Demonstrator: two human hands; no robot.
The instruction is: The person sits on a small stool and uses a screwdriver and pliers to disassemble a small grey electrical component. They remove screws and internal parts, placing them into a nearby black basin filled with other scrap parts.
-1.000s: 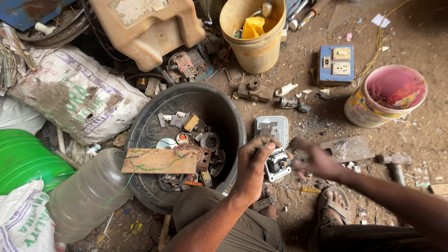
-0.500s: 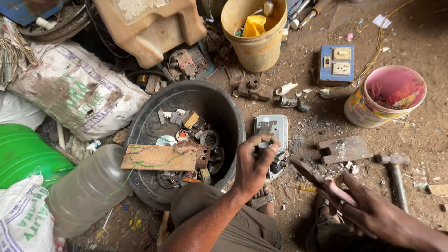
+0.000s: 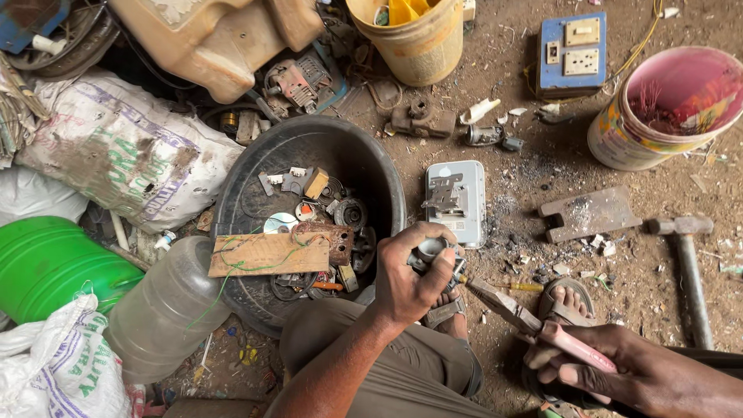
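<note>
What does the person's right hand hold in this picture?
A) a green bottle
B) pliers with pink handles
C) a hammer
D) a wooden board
B: the right hand grips the pink handles of the pliers, whose tip points toward the small metal part in the left hand; the hammer lies untouched on the ground.

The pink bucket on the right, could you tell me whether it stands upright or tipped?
Upright: the pink bucket shows its open mouth facing up.

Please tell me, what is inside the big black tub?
The black tub holds small scrap: a shiny disc, metal parts, a tan block. A wooden board lies across its near rim, hiding what is beneath it.
</note>
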